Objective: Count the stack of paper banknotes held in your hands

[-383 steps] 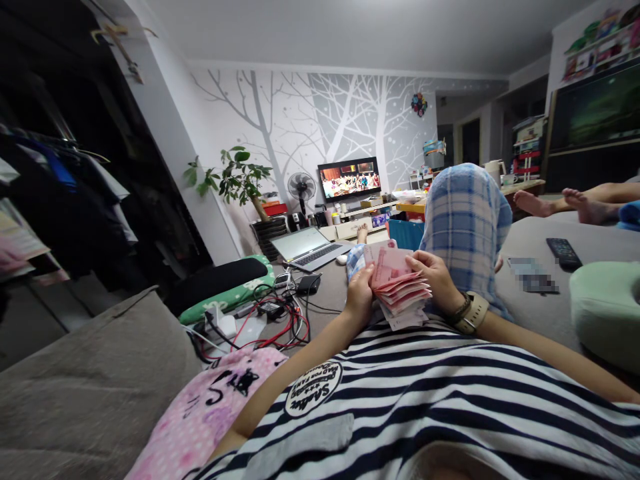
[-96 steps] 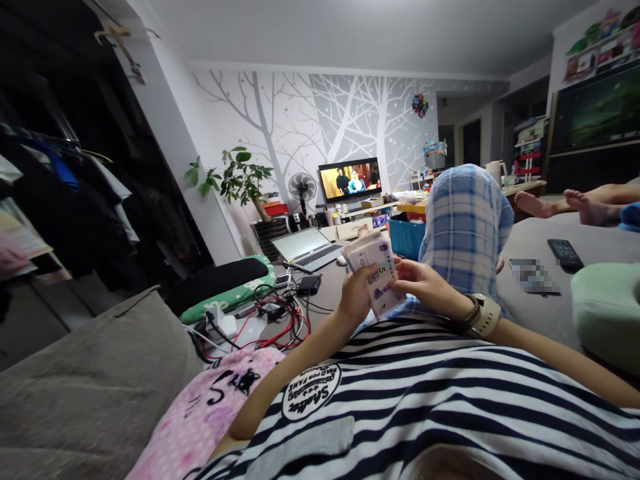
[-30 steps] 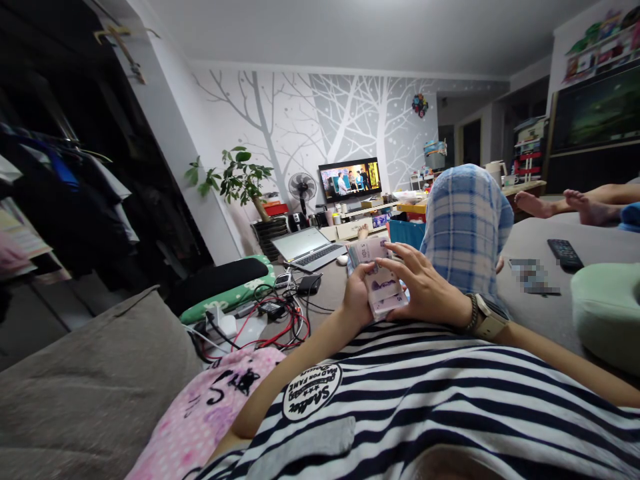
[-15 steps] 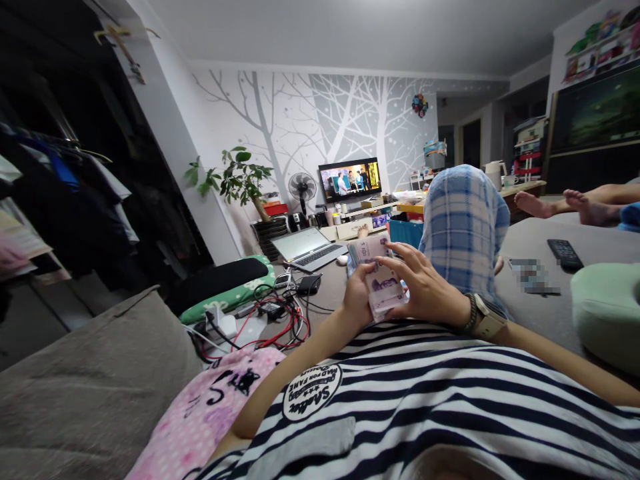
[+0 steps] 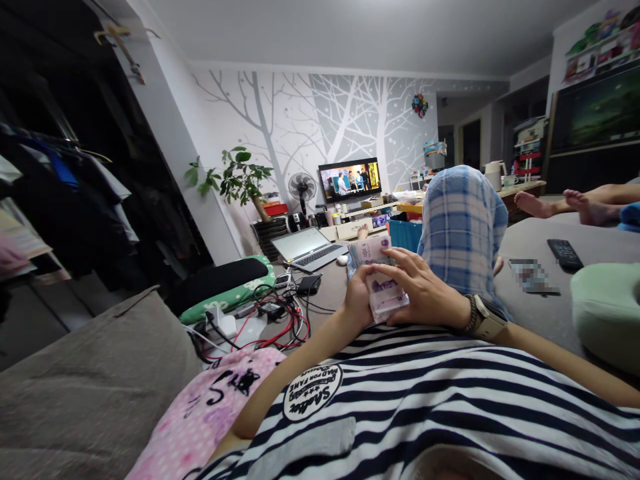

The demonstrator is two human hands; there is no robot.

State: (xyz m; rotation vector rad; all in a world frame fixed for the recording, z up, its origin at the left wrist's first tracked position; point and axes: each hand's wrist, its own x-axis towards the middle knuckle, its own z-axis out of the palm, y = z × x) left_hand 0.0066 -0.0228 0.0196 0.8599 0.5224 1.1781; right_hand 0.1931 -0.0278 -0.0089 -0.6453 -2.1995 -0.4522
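A thick stack of banknotes point(image 5: 385, 287), purple-printed with a figure 5 at its corners, is held in front of my striped shirt point(image 5: 400, 393). My left hand point(image 5: 356, 297) wraps round its left side, the thumb lying across the top note. From the right, my right hand point(image 5: 425, 288) curves over the stack, its fingers on the upper part and its thumb at the lower edge. Both hands touch the notes, and my right fingers cover part of the print. A watch point(image 5: 489, 319) is on my right wrist.
Left of my hands lie tangled cables point(image 5: 295, 327), an open laptop point(image 5: 310, 248) and a white mouse point(image 5: 342, 260). My raised knee in blue plaid point(image 5: 463, 220) is just beyond. On the right are a remote control point(image 5: 565, 255), a green cushion point(image 5: 607, 307) and another person's feet point(image 5: 555, 203).
The fingers of my right hand have shifted slightly left and closed in over the banknotes, nearer my left thumb. The stack stays almost in place.
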